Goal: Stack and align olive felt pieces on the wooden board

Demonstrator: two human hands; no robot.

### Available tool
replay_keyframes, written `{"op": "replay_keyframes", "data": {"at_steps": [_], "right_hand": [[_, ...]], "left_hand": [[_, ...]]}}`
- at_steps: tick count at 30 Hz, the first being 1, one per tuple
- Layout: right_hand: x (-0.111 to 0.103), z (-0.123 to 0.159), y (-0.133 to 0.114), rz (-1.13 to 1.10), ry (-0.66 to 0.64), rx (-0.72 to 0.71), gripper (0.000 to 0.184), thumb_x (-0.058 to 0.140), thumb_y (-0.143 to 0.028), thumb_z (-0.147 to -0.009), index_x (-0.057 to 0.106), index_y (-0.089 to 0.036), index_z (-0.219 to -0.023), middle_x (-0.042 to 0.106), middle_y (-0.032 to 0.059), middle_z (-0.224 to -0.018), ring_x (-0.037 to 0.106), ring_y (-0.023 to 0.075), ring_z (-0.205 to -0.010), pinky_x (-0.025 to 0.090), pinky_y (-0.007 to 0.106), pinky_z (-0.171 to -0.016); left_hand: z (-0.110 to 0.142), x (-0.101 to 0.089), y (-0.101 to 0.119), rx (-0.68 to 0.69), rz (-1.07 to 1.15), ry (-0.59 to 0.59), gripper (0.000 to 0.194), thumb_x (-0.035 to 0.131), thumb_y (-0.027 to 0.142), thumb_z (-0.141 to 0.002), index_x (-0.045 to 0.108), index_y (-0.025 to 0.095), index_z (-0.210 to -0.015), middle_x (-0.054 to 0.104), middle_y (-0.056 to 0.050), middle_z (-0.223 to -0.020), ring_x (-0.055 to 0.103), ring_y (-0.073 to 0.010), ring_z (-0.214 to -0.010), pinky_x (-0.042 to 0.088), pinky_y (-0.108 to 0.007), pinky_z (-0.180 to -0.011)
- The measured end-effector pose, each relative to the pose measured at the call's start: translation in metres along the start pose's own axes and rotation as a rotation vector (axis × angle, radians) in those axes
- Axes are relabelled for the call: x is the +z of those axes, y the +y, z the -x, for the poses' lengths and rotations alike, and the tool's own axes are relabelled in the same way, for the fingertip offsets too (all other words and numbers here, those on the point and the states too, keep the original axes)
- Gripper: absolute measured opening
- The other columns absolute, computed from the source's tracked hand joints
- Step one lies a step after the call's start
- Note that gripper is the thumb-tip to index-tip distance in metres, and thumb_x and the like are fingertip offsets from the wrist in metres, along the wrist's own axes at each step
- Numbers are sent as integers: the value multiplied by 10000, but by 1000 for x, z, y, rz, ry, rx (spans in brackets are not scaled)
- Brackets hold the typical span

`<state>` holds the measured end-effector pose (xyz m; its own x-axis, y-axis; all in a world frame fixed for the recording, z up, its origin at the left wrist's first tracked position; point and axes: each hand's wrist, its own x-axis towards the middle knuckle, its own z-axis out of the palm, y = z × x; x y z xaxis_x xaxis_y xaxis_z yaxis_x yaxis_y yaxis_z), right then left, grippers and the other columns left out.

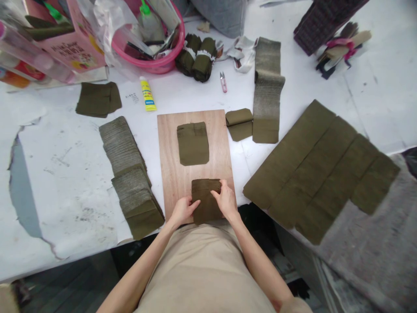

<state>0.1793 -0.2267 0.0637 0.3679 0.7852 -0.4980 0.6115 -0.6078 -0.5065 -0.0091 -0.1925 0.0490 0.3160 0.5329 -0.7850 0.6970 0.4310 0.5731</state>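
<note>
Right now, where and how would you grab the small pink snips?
Probably by the pink handles, from the near side and slightly above, finger and thumb pinching across them. The snips lie on the white table with handles toward the wearer and pointed blades facing away, so this grip keeps fingers off the tips.

Two bare forearms [140, 266] slant forward and inward from either side of the torso [208, 269], bringing the hands close together but not touching. The left hand [183, 211] is closed in a light grip, its thumb [196, 204] lying on top and aimed across at the other hand; I can't see all its fingers. The left wrist [171, 222] sits just behind it. The right hand [227, 199], a little farther forward, is gripping too, index finger [223, 183] ahead of its thumb, with the right wrist [232, 217] close behind.
</note>
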Motion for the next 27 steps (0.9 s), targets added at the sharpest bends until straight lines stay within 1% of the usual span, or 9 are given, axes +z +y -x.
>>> {"op": "replay_keyframes", "data": {"at_steps": [6, 11, 17, 24, 27], "right_hand": [[3, -1, 4, -24, 7, -8, 378, 662, -254, -791, 468, -200, -1110, 680, 56, -893, 667, 219, -851, 476, 289, -726], [2, 1, 2, -13, 8, -1, 367, 650, -253, -798, 466, -197, -1110, 678, 61, -896, 667, 220, -847, 474, 290, -718], [-1, 2, -4, -6, 8, 6, 364, 640, -227, -802, 462, -185, -1116, 676, 83, -953, 665, 223, -883, 474, 293, -737], [-2, 3, -5, -3, 9, -3, 358, 631, -216, -802, 461, -183, -1116, 677, 88, -943, 667, 229, -886, 479, 301, -743], [-2, 3, -5, 4, 4, -8, 353, 622, -210, -806, 458, -183, -1118, 677, 90, -945, 668, 227, -883, 479, 300, -743]], "left_hand": [[-3, -2, -1, -19, -136, 29, 372, 530, 464, -811, 683, 129, -863, 666, -39, -601, 610, -183, -548, 410, -244, -485], [-3, -3, 0, -8, -216, 41, 370, 515, 471, -814, 687, 144, -833, 662, -39, -593, 596, -180, -531, 396, -246, -495], [-3, -5, 2, 2, -240, 34, 365, 520, 471, -808, 687, 147, -804, 662, -38, -603, 587, -175, -525, 378, -241, -489], [-2, -6, 5, -18, -239, 42, 343, 540, 463, -798, 686, 153, -797, 669, -44, -620, 597, -176, -554, 390, -236, -500], [-3, -5, 4, -9, -249, 34, 361, 522, 471, -805, 682, 148, -796, 666, -43, -620, 592, -171, -547, 379, -231, -490]]}}
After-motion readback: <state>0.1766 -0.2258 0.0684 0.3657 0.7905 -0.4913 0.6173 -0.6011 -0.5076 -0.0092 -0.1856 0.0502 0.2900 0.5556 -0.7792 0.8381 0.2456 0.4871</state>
